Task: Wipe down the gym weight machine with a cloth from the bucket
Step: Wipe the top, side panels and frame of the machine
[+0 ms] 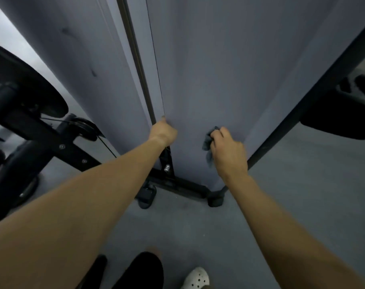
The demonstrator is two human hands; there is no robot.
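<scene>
The weight machine's tall grey shroud panel (208, 76) fills the upper middle of the head view, standing on a black base frame (183, 185). My right hand (228, 152) grips a small dark grey cloth (208, 140) bunched in its fingers and holds it against the lower part of the panel. My left hand (164, 132) grips the panel's left edge, next to the dark vertical slot (135, 55), with its fingers curled round the edge. The bucket is not in view.
Black machine arms, a pulley (83, 127) and a cable stand at the left. A black frame bar (315, 97) slants along the right, with a black pad (344, 113) beyond it. Grey floor lies below; my dark trouser leg and white shoe (197, 278) are at the bottom.
</scene>
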